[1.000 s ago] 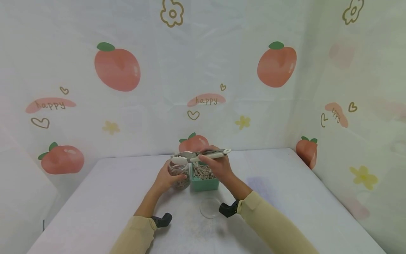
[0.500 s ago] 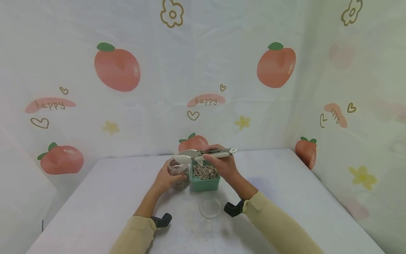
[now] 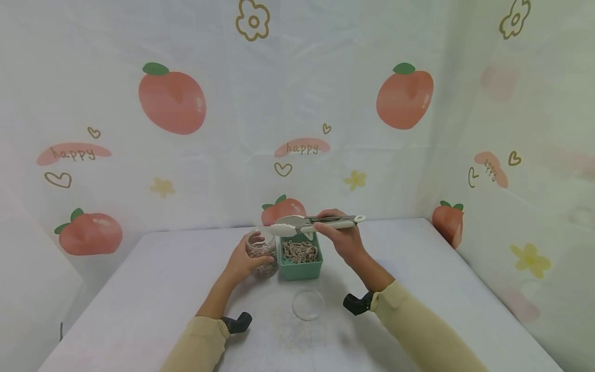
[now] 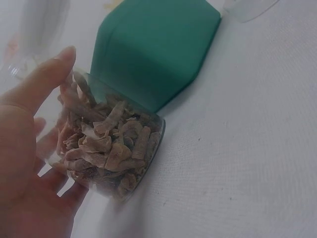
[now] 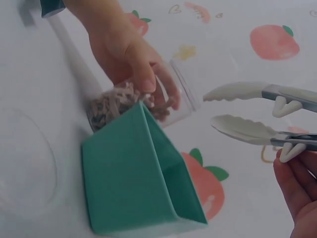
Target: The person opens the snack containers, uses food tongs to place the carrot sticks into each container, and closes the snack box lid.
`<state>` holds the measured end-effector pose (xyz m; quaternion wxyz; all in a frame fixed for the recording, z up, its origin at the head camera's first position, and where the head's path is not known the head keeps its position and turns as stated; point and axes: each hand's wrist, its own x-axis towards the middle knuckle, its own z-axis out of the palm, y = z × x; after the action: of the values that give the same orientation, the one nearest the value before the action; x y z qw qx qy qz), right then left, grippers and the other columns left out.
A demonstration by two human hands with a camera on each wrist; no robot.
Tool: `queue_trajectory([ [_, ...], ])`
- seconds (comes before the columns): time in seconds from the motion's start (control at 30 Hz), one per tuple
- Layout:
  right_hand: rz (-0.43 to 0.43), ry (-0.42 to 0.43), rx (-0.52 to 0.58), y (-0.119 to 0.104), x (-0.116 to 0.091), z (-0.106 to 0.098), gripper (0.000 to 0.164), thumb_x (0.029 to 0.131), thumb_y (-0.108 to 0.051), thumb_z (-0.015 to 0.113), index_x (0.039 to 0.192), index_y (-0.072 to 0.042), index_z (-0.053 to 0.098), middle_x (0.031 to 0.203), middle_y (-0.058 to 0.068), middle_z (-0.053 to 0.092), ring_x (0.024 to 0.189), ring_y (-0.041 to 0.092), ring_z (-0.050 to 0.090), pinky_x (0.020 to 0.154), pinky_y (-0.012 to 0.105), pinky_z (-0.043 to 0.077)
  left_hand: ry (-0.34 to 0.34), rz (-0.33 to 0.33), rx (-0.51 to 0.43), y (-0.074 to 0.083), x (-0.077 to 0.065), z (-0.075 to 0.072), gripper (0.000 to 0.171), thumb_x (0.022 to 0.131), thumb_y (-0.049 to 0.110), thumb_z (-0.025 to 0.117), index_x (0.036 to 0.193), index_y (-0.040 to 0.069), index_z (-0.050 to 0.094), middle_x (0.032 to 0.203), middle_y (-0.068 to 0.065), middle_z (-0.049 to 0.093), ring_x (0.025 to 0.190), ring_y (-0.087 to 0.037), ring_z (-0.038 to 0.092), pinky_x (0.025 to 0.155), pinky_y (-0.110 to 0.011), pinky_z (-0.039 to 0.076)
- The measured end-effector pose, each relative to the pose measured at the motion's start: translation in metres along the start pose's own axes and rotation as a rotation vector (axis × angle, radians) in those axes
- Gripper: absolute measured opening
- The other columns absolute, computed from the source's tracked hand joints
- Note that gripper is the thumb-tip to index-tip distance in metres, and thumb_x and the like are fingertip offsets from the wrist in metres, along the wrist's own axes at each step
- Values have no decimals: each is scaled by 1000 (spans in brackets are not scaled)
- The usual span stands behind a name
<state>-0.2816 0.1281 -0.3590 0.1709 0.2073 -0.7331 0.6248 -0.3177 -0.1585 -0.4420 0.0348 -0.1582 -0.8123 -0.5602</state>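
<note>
My left hand (image 3: 245, 261) grips a clear jar (image 4: 111, 144) partly filled with brown, dried, twisted pieces. The jar stands on the table against the left side of a green box (image 3: 300, 272). More of the same dried pieces (image 3: 299, 251) lie in that box. In my right hand (image 3: 343, 237) I hold white-tipped tongs (image 3: 297, 227) with metal arms, level above the box's back edge. Their tips point left toward the jar's mouth. In the right wrist view the tong tips (image 5: 242, 126) are spread apart with nothing between them.
A round clear lid (image 3: 308, 305) lies flat on the white tabletop (image 3: 186, 294) in front of the box. Behind the table hangs a white cloth (image 3: 232, 103) printed with peaches. A black wrist mount (image 3: 358, 304) juts from each sleeve.
My right hand has moved right with the tongs, taking their tips from over the jar's mouth to above the box. My left hand and the jar stay in place.
</note>
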Motion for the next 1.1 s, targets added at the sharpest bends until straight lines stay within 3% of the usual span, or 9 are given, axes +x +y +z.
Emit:
queue_trajectory([
  [0.23, 75, -34, 40, 3, 0, -11, 29, 89, -6, 70, 114, 5, 62, 108, 23, 65, 94, 19, 63, 81, 28, 51, 6, -4, 3, 0, 0, 0, 88, 76, 26, 85, 146, 11, 35, 142, -14, 48, 132, -33, 42, 106, -52, 35],
  [0.47, 89, -51, 32, -17, -9, -16, 32, 89, -3, 68, 116, 11, 58, 112, 28, 62, 93, 16, 62, 81, 26, 50, 4, -9, -3, 0, 0, 0, 87, 75, 25, 85, 146, 12, 36, 142, -13, 47, 132, -33, 42, 107, -52, 35],
  [0.7, 57, -80, 30, 15, -5, -27, 36, 85, -6, 74, 116, 4, 59, 109, 27, 61, 96, 27, 59, 79, 28, 50, 8, -8, 7, -1, 2, -1, 86, 76, 26, 85, 146, 11, 36, 141, -12, 48, 132, -33, 42, 107, -53, 34],
  [0.83, 61, -136, 30, 18, -2, -30, 42, 83, -4, 74, 120, 6, 56, 111, 22, 60, 98, 33, 55, 80, 28, 49, 14, 0, 7, -1, 2, -2, 86, 75, 25, 86, 145, 12, 37, 140, -11, 50, 131, -32, 43, 106, -51, 35],
  [0.93, 57, -178, 31, 18, 1, -32, 43, 83, -2, 73, 121, 8, 55, 111, 19, 61, 92, 29, 54, 78, 28, 50, 14, 1, 3, -1, 2, -2, 87, 74, 24, 86, 144, 12, 37, 139, -10, 50, 131, -32, 43, 107, -51, 35],
  [1.1, 59, -232, 36, 16, 9, -37, 43, 82, 1, 73, 120, 10, 55, 114, 28, 59, 93, 26, 54, 78, 26, 49, 15, -5, -4, -2, 2, -1, 87, 74, 24, 87, 145, 12, 37, 140, -10, 50, 131, -32, 43, 107, -50, 35],
])
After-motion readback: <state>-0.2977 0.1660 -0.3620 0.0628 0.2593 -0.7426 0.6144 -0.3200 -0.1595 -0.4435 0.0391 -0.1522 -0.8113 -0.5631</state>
